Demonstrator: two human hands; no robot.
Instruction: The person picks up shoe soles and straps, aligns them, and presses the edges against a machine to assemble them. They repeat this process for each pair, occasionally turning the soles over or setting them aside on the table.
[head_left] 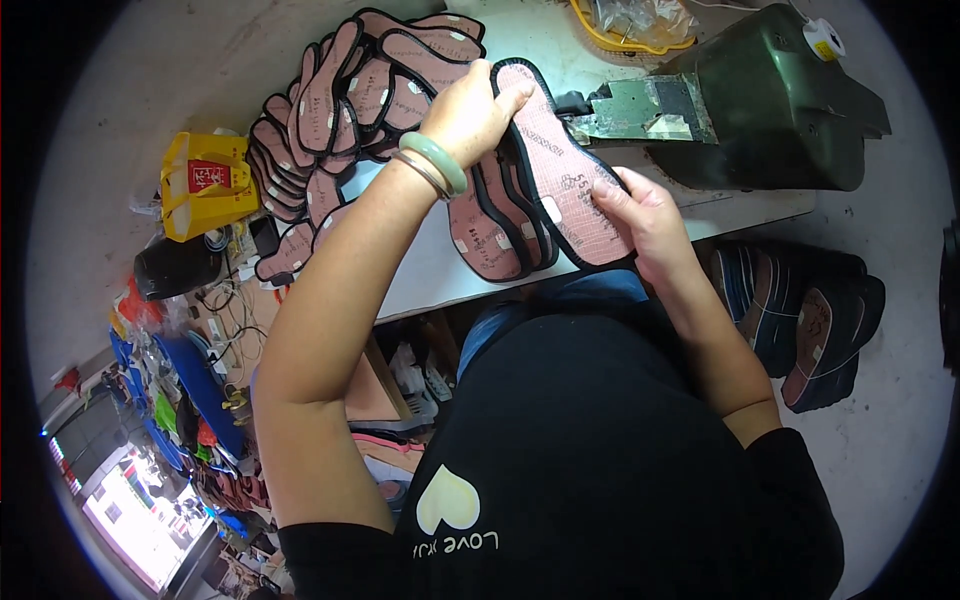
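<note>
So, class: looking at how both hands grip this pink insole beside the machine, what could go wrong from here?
1. The left hand and right hand hold the pink insole close to the green machine's metal plate; fingers might get caught.
2. The insole pile fans out loosely and could slide off the table.
3. The jade bangle may snag an edge.

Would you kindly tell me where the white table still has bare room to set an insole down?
Bare table lies along the near edge, below the left forearm. More shows behind the held insole, before the green machine. The heap of insoles crowds the far left.
</note>
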